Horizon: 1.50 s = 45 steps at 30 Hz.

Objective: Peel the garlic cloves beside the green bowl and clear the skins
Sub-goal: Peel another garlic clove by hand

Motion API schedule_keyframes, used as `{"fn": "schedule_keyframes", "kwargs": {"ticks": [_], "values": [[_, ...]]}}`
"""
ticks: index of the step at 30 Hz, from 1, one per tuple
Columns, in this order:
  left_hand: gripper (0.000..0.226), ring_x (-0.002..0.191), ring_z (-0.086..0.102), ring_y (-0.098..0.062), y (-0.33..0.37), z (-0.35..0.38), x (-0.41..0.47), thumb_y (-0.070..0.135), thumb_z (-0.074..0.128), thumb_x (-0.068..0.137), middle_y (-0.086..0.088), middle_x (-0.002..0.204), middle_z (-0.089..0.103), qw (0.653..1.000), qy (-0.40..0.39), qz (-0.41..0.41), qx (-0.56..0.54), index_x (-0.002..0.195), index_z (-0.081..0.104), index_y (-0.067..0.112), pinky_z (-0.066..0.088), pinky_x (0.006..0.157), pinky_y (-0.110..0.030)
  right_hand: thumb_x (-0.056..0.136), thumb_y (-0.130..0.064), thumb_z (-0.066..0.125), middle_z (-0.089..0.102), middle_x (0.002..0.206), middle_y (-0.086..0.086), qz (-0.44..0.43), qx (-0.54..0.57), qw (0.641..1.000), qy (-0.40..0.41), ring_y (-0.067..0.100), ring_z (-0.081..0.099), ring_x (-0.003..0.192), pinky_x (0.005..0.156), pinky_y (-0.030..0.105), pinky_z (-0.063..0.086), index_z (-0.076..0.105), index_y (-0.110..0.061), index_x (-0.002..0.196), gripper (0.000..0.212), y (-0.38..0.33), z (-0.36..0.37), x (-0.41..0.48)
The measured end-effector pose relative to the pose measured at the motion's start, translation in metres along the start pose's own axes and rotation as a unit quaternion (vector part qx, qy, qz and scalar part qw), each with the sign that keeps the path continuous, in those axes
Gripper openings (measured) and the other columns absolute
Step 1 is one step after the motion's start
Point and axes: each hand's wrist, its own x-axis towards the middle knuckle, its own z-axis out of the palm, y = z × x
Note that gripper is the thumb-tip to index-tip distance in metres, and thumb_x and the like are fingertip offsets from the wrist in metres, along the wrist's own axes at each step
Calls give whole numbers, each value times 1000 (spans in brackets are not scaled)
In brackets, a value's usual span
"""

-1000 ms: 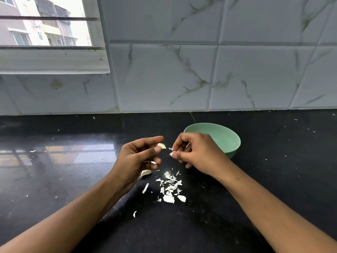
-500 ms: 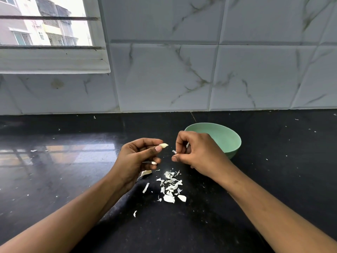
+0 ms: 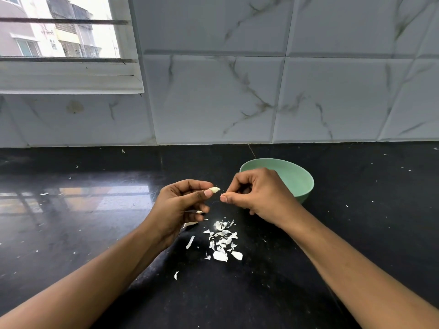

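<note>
My left hand (image 3: 181, 205) pinches a pale garlic clove (image 3: 215, 189) between thumb and forefinger, its tip pointing right. A scrap of skin (image 3: 199, 212) shows by its lower fingers. My right hand (image 3: 257, 194) hovers just to the right of the clove, fingers curled, thumb and forefinger pressed together on a tiny sliver of skin. The green bowl (image 3: 301, 184) stands behind my right hand, partly hidden by it. A heap of white garlic skins (image 3: 222, 241) lies on the black counter below both hands.
The black stone counter (image 3: 356, 233) runs to a marble-tiled wall (image 3: 261, 91). A window (image 3: 59, 39) sits at the upper left. Stray skin flecks, such as one flake (image 3: 176, 274), are scattered over the counter.
My right hand has drawn slightly to the right, away from the clove; the white skin piece at its fingertips is no longer visible. The left hand holds the clove in much the same place.
</note>
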Motion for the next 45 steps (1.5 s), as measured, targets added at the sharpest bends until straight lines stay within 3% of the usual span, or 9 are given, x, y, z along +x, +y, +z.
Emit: {"fn": "schedule_keyframes", "kwargs": {"ticks": [7, 11, 14, 19, 25, 30, 35, 41, 45], "values": [[19, 45, 56, -9, -1, 1, 0, 13, 72, 61, -3, 64, 64, 1000, -3, -19, -20, 80, 70, 9, 45, 39, -17, 80, -6, 72, 60, 74, -8, -24, 42, 999, -2, 9, 63, 58, 49, 22, 51, 66, -21, 91, 19, 4, 2, 2], [18, 44, 55, -8, 0, 1, 0, 11, 70, 63, -3, 64, 65, 999, -5, -22, -28, 81, 69, 8, 44, 38, -16, 76, -24, 78, 63, 66, -11, -46, -4, 999, 20, 6, 62, 59, 55, 23, 52, 69, -21, 82, 10, 3, 4, 2], [20, 45, 55, -8, 0, 0, 0, 12, 72, 62, -7, 73, 67, 999, -1, -20, -30, 81, 69, 7, 44, 38, -17, 83, -37, 69, 64, 59, -3, -45, -17, 998, 43, 12, 63, 57, 56, 35, 55, 67, -20, 69, 22, 0, 2, 1], [18, 45, 55, -9, 0, -1, 1, 12, 73, 62, -8, 72, 65, 999, 4, -19, -28, 79, 70, 9, 44, 38, -18, 79, -17, 75, 59, 55, -2, 28, 152, 988, -1, 7, 54, 51, 43, 24, 44, 60, -17, 63, 22, 1, 0, 2], [19, 45, 56, -9, 0, -2, 1, 13, 74, 60, -8, 74, 66, 999, 7, -25, -28, 79, 71, 10, 45, 38, -18, 81, 2, 69, 62, 73, -3, 54, 245, 967, -52, 6, 61, 63, 46, 23, 51, 61, -14, 82, 18, 2, 2, 2], [14, 43, 55, -8, -1, 0, 1, 12, 71, 63, -6, 68, 66, 999, 2, -35, -40, 77, 71, 10, 43, 36, -16, 78, -7, 74, 68, 86, -6, -55, 63, 996, -5, 5, 65, 72, 62, 23, 56, 69, -21, 95, 23, 3, 3, 4], [15, 44, 54, -5, -1, 2, -1, 16, 68, 69, -7, 80, 70, 998, -30, -29, -36, 81, 73, 7, 41, 37, -14, 77, -13, 76, 69, 75, -9, -152, -18, 986, 66, 7, 64, 70, 66, 30, 53, 74, -18, 84, 9, 5, 8, 2], [22, 44, 56, -11, 1, 1, -4, 17, 68, 71, -4, 63, 68, 992, -19, 85, 88, 86, 70, 1, 45, 42, -18, 79, -18, 76, 72, 69, 2, -64, 74, 994, 44, 14, 69, 64, 62, 32, 58, 71, -18, 77, 5, 5, 11, 2], [21, 45, 57, -14, 1, 2, -6, 21, 69, 71, -2, 57, 65, 983, -12, 130, 126, 81, 69, 3, 48, 46, -21, 84, -7, 67, 70, 66, 3, 76, 290, 953, -32, 11, 67, 59, 54, 21, 56, 66, -6, 80, 4, 0, 9, 1]]}}
